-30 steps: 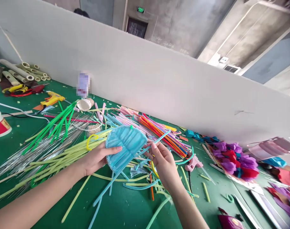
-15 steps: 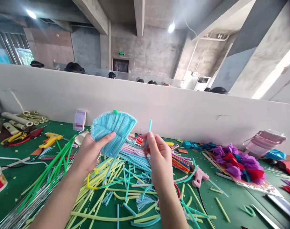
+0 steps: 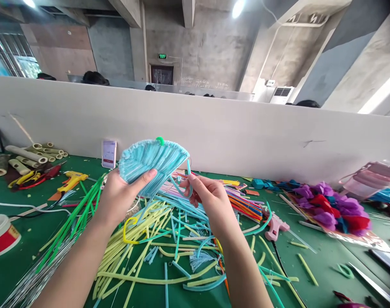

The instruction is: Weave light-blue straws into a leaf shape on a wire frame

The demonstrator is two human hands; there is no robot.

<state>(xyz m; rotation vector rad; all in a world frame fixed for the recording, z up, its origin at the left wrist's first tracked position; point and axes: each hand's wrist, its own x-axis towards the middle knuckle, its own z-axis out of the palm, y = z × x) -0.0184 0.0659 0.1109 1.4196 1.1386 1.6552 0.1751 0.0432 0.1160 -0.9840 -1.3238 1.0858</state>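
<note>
A fan-shaped piece made of light-blue pipe cleaners (image 3: 150, 160), with a small green loop on its top edge, is gripped at its left side by my left hand (image 3: 117, 194). The thumb lies across its front. My right hand (image 3: 207, 192) pinches a light-blue pipe cleaner (image 3: 189, 171) between thumb and fingers. Its upper end stands close to the fan's right corner; I cannot tell whether they touch. Below both hands lies a heap of yellow-green pipe cleaners (image 3: 140, 239), with pale-blue ones among them.
A yellow glue gun (image 3: 71, 182), pliers (image 3: 36, 176), bamboo pieces (image 3: 28, 155) and a paper cup (image 3: 2, 235) lie left. Rightward are a pink glue gun (image 3: 276, 226), purple and red petals (image 3: 332, 209) and scissors (image 3: 371, 282). A phone (image 3: 109, 153) leans against the white partition (image 3: 246, 137).
My right hand has brought the pipe cleaner left to the fan's right corner. The fan has tilted slightly in my left hand, and the camera view has shifted a little.
</note>
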